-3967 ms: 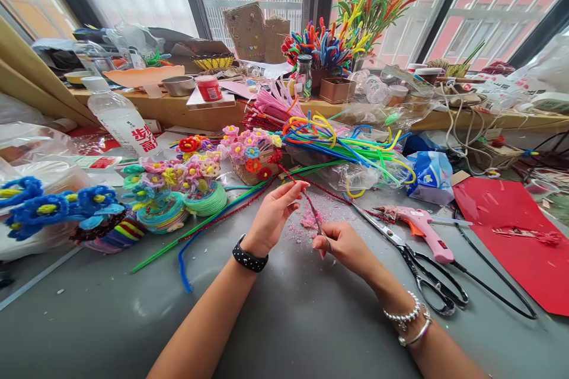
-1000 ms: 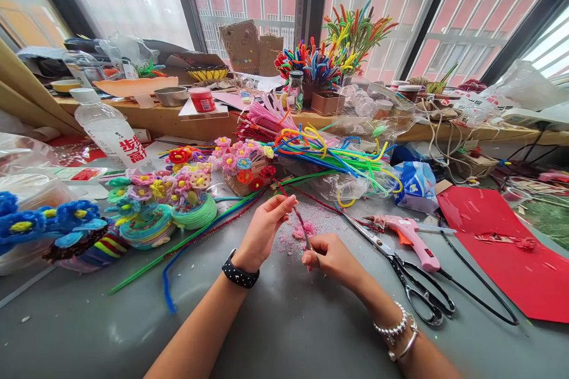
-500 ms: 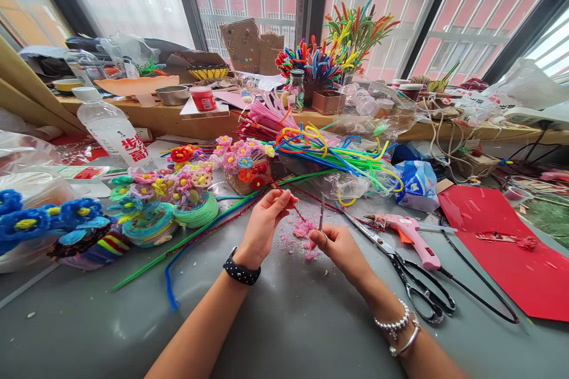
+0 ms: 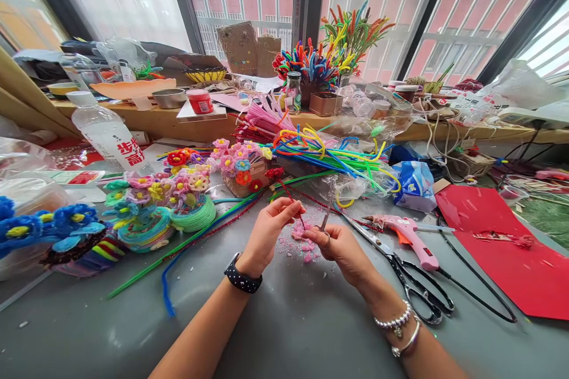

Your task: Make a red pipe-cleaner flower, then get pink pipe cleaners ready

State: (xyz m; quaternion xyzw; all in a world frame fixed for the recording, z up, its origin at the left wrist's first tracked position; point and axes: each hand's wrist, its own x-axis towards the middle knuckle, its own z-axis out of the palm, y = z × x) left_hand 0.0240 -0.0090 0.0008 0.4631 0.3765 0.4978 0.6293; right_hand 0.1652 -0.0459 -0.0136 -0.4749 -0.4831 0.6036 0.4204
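Left hand (image 4: 276,226), at the centre of the frame, has its thumb and fingertips closed around a red tinsel pipe cleaner (image 4: 288,191), gripping it partway along. Above this grip the pipe cleaner slants up and to the left, toward a bushy red tuft (image 4: 274,172) beside the flower basket (image 4: 240,182); below it, a short end slopes down to the right, toward the fingertips of the right hand (image 4: 338,245). Whether those fingertips touch the end is too small to tell. The pipe cleaner is thin and dark red, with a glittery fuzz over its upper stretch and a slimmer look at the lower end. The right hand is curled around a small pair of scissors (image 4: 328,216), blades pointing upward; how far they are parted cannot be made out. Pink fuzzy clippings (image 4: 307,257) lie scattered on the grey table (image 4: 284,331) beneath and between the hands. Right of centre, large black-handled scissors (image 4: 391,257) lie near a pink glue gun (image 4: 414,235), with a red sheet (image 4: 502,260) farther right.
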